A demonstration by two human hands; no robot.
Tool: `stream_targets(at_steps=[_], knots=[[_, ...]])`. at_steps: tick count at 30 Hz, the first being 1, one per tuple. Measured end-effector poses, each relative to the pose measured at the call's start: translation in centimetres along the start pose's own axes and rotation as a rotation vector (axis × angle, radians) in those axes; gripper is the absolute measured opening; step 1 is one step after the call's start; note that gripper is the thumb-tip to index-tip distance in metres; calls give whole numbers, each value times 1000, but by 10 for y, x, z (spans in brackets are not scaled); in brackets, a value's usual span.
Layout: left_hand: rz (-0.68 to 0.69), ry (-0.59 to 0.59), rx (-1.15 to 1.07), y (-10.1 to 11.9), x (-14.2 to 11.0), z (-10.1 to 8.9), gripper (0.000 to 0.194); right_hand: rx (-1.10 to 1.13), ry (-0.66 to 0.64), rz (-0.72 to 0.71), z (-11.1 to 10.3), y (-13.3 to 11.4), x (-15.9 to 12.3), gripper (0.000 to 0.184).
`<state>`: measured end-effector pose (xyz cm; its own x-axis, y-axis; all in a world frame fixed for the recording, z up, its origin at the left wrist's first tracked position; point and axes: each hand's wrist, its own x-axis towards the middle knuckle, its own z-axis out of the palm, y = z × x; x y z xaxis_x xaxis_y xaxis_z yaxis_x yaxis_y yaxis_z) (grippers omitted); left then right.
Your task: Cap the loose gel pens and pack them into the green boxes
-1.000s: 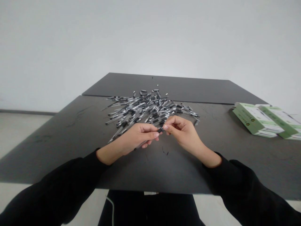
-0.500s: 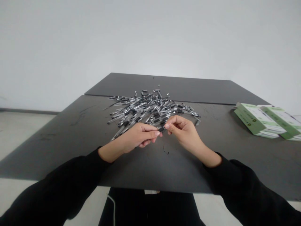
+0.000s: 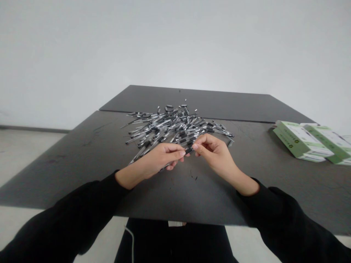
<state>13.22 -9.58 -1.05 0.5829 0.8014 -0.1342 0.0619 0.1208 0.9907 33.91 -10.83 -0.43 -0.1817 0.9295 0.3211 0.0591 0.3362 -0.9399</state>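
On our dark table (image 3: 68, 160), green boxes (image 3: 303, 140) sit far R and a heap of clear gel pens (image 3: 175, 128) lies mid-table. L hand (image 3: 161, 159) curls round one pen (image 3: 189, 150), R hand (image 3: 216, 153) pinching its black end; light, stiff, slick, so grip mid-barrel.

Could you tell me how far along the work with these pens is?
Little looks done: the pens lie in a loose heap, and no pen shows on the green boxes. In hand: one pen, held by the left hand and right hand. Left: nearly the whole heap.
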Motion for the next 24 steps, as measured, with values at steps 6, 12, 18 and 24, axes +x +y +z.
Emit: stream_targets(at_steps=[6,12,18,24], knots=[[-14,-27,-27,-2,0,0,27,32,-104,30,-9,-7,0,35],[16,-1,17,1,1,-1,31,21,-116,7,-12,-6,0,31],[9,38,41,1,2,1,34,-19,-89,3,-8,-4,-1,36],[26,90,70,5,0,4,32,-82,-5,46,-2,2,-1,46]])
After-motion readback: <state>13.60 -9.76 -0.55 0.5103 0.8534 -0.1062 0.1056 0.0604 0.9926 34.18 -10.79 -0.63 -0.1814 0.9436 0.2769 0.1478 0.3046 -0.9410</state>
